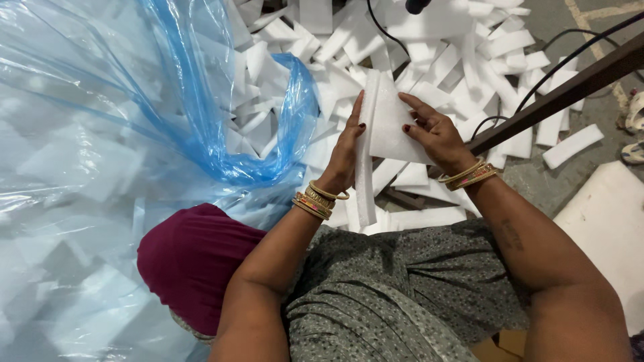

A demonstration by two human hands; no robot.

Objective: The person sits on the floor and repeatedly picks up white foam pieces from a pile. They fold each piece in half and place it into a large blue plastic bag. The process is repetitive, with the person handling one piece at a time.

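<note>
My left hand and my right hand together hold a small stack of white foam sheets, upright on edge in front of me. The left palm presses flat against the stack's left side. The right fingers grip its right face. A long foam strip of the stack hangs down towards my lap. Both wrists carry gold bangles. A heap of loose white foam pieces covers the floor beyond my hands.
A big clear blue plastic bag filled with foam pieces fills the left side. A dark wooden bar runs diagonally at right, with black cables over it. A white foam slab lies at right. Maroon cloth covers my knee.
</note>
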